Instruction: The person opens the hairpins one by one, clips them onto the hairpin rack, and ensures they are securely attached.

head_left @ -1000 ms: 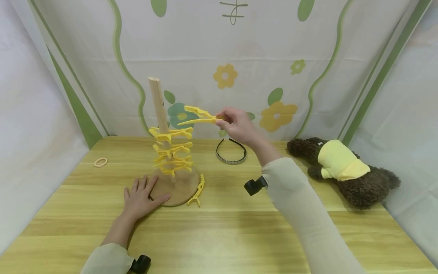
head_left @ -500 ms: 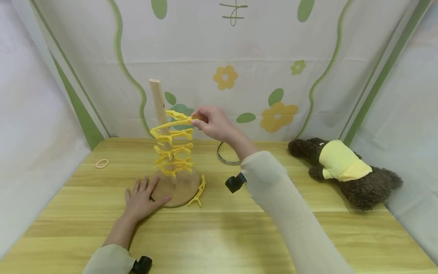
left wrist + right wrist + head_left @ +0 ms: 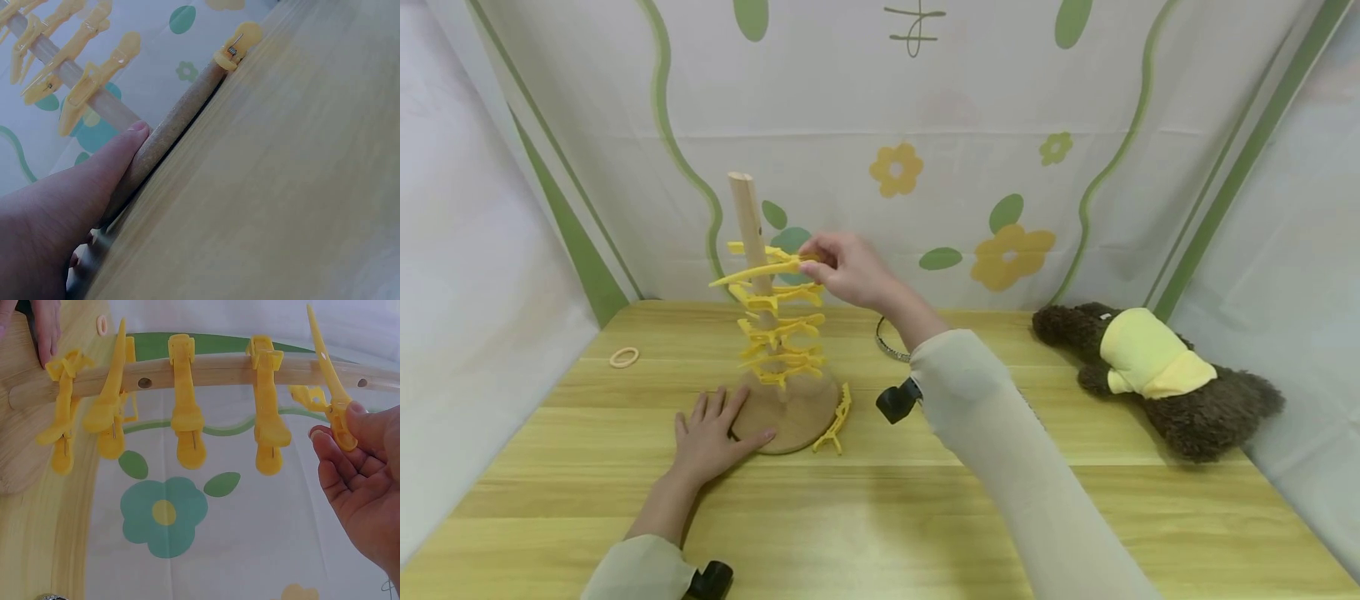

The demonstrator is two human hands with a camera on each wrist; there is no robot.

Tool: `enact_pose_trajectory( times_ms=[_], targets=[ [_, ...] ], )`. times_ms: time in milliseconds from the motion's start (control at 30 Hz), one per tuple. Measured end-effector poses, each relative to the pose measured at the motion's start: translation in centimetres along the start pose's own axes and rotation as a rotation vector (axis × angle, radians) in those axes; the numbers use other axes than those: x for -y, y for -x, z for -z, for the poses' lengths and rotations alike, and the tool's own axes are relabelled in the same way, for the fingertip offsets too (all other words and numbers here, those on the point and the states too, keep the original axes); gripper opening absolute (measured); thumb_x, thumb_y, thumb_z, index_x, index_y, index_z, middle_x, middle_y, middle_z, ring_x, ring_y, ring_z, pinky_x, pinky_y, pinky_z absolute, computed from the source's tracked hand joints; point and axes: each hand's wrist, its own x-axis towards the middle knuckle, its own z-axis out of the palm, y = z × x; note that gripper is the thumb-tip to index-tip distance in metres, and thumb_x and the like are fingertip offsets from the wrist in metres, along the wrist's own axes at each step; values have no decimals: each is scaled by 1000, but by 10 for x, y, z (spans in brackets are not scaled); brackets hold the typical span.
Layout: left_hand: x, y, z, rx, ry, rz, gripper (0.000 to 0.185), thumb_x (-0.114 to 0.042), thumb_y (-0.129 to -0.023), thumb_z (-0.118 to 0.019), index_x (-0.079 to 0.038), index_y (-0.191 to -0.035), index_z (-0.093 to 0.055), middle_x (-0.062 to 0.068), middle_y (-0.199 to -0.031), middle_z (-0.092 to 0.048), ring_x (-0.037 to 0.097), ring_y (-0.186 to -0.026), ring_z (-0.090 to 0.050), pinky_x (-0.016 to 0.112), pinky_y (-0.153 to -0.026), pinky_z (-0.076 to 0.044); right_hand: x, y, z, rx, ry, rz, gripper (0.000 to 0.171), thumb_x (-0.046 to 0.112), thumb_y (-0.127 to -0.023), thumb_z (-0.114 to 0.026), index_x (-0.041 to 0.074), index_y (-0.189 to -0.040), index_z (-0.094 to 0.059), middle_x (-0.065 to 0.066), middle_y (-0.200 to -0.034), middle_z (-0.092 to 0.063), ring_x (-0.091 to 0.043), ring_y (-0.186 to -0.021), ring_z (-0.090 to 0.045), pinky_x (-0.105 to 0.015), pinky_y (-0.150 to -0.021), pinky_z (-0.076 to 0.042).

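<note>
A wooden post [image 3: 747,208] stands upright on a round wooden base [image 3: 797,408]. Several yellow alligator hair clips [image 3: 781,333] are clamped along it, one above another. Above them, my right hand [image 3: 853,271] pinches the handle end of another yellow hair clip [image 3: 757,272] between thumb and fingers. In the right wrist view this clip [image 3: 338,400] has its jaws spread, one on each side of the post. My left hand [image 3: 707,446] lies with spread fingers at the base's left edge, its thumb on top. One loose yellow clip [image 3: 833,425] leans at the base's right edge.
A light ring [image 3: 623,358] lies at the table's far left. Behind my right forearm is a dark headband [image 3: 887,342], partly hidden. A brown plush toy [image 3: 1202,412] in a yellow shirt lies at the right. Printed cloth [image 3: 850,100] hangs behind the table.
My right hand has moved left with the clip, bringing its spread jaws from beside the post to either side of it. My left hand has stayed on the base.
</note>
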Motion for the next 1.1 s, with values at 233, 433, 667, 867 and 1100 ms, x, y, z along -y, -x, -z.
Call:
enact_pose_trajectory(
  times_ms=[233,433,667,867,1100],
  targets=[
    [1,0,0,1,-4,1,88,-63,-81,-56,-12,-147,-27,31,-149,-19,54,-135,-10,77,-97,-1,4,-3,-3,9,0,-8,19,11,-92,-57,0,-106,-64,-5,-74,-56,-12,-61,-42,-18,-57,-36],
    [2,1,-1,3,-3,3,89,-63,-81,-55,-13,-148,-26,30,-149,-19,53,-136,-9,77,-97,-1,6,-3,-4,21,8,-26,23,12,-93,-57,0,-111,-64,-11,-81,-62,-13,-63,-45,-18,-58,-38],
    [3,0,-1,6,-2,5,89,-63,-81,-55,-13,-148,-26,30,-149,-18,53,-136,-9,77,-97,-1,7,-3,-4,55,10,-40,29,12,-94,-55,-1,-119,-61,-14,-99,-67,-16,-73,-54,-19,-66,-45],
    [4,-1,-1,10,-3,5,89,-63,-81,-55,-13,-148,-26,30,-149,-18,54,-136,-9,77,-97,-1,6,0,-4,69,-11,-59,31,12,-94,-54,-1,-122,-58,-15,-103,-66,-21,-82,-60,-21,-70,-47],
    [3,-2,-2,13,-1,8,89,-63,-81,-55,-13,-147,-26,31,-149,-18,54,-136,-9,77,-97,-1,4,2,-2,68,-40,-55,32,13,-94,-55,1,-123,-58,-15,-102,-66,-22,-83,-60,-21,-68,-46]
  ],
)
